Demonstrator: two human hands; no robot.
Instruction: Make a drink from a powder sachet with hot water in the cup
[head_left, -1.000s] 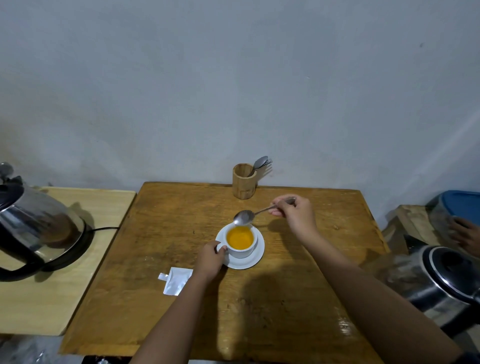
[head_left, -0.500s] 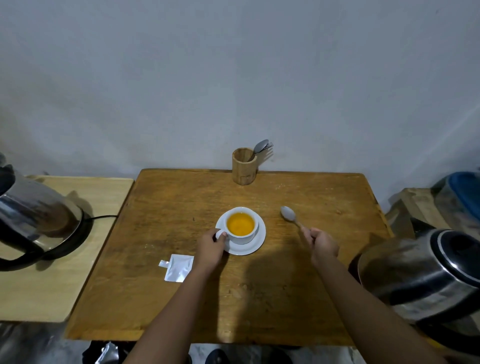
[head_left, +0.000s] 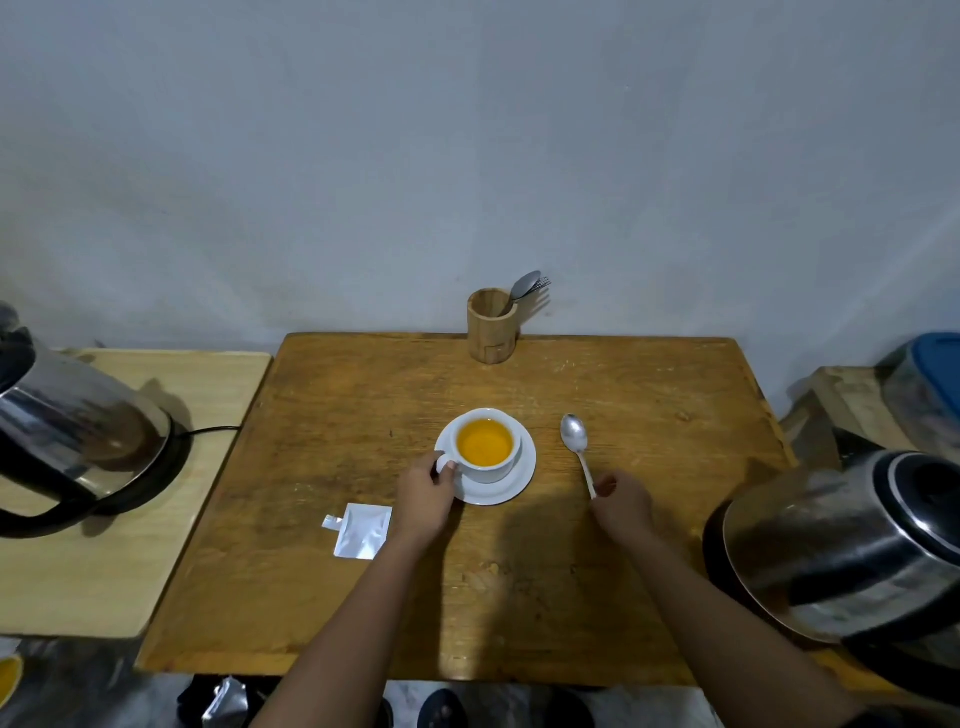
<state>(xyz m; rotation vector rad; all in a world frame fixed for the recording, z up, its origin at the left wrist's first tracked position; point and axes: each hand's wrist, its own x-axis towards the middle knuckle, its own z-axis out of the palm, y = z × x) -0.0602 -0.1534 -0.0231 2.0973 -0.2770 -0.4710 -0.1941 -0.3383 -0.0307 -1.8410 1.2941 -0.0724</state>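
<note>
Both forearms reach forward over the wooden table (head_left: 363, 613). The left hand (head_left: 423, 496) is curled, its fingers pinching the handle of the white cup (head_left: 488, 470), which stands on a saucer (head_left: 514, 491) and holds orange drink. The right hand (head_left: 621, 501) grips the handle end of the spoon (head_left: 576, 447), which lies flat, long axis running away from the hand, bowl farthest. A torn sachet (head_left: 362, 530) lies left of the left hand; beyond the cup stands a wooden holder (head_left: 491, 332).
</note>
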